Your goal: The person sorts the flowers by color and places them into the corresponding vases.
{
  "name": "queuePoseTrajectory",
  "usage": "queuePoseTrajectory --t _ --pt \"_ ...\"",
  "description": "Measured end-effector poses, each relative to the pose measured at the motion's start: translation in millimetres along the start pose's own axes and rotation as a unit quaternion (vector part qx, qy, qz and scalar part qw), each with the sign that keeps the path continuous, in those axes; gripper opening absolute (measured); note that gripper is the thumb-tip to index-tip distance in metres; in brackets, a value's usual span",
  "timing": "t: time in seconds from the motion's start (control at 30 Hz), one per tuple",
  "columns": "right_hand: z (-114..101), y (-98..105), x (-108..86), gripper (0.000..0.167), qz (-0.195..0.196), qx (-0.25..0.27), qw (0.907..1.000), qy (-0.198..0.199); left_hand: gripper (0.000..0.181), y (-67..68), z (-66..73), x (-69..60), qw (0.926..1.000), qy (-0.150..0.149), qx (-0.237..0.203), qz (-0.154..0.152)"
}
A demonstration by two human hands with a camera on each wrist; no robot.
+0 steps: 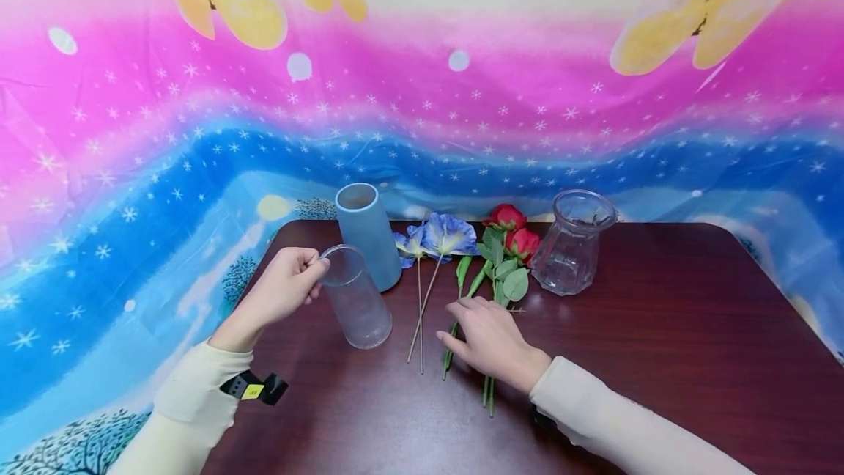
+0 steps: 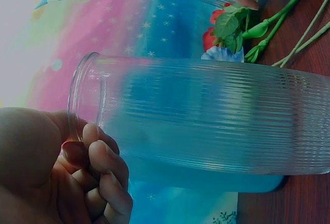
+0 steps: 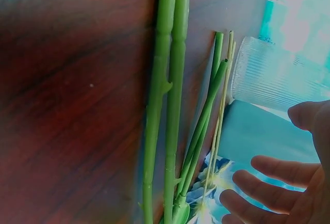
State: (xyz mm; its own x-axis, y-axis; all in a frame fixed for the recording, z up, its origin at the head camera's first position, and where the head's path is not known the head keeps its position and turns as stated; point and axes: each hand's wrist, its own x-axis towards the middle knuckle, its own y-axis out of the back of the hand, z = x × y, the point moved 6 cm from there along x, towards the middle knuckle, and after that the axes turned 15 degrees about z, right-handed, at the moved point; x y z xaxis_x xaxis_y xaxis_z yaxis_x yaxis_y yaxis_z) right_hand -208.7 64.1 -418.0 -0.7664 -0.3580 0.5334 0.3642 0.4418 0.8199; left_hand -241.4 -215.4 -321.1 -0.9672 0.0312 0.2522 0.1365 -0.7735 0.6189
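Observation:
My left hand (image 1: 286, 284) pinches the rim of a tall clear ribbed glass vase (image 1: 361, 306) between thumb and curled fingers. In the left wrist view the ribbed wall of this glass vase (image 2: 206, 115) fills the middle. Over the green stems hovers my right hand (image 1: 496, 339), its fingers loosely spread and holding nothing. Beneath and beside it lie red flowers (image 1: 524, 244) with green leaves and green-budded stems (image 1: 476, 281). The right wrist view shows bare green stems (image 3: 157, 105) lying apart from the right hand (image 3: 289, 182).
A blue-grey vase (image 1: 372, 244) stands behind the ribbed one. Two blue flowers (image 1: 450, 234) with thin crossed stems lie mid-table. Further right is a flared clear glass vase (image 1: 568, 259). A printed cloth (image 1: 422, 108) hangs behind the dark wooden table (image 1: 686, 328).

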Motion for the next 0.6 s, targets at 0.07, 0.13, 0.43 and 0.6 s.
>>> queuePoseTrajectory --t 0.07,0.13,0.43,0.6 --pt "-0.1 -0.7 1.8 0.044 -0.002 -0.001 1.0000 0.002 0.039 0.0 -0.3 0.0 1.0000 -0.001 0.002 0.002" --pt "-0.3 -1.2 3.8 0.044 -0.002 0.003 1.0000 0.003 0.039 -0.1 -1.0 -0.1 1.0000 -0.002 0.002 0.005" --pt "1.8 -8.3 14.4 0.044 -0.011 0.003 0.9999 0.004 0.038 -2.6 -3.7 1.4 0.9999 -0.001 -0.001 0.016" --pt "2.9 -15.3 23.7 0.044 -0.023 0.003 0.9997 -0.008 0.039 -3.9 -3.5 -0.2 0.9997 0.005 -0.007 0.023"
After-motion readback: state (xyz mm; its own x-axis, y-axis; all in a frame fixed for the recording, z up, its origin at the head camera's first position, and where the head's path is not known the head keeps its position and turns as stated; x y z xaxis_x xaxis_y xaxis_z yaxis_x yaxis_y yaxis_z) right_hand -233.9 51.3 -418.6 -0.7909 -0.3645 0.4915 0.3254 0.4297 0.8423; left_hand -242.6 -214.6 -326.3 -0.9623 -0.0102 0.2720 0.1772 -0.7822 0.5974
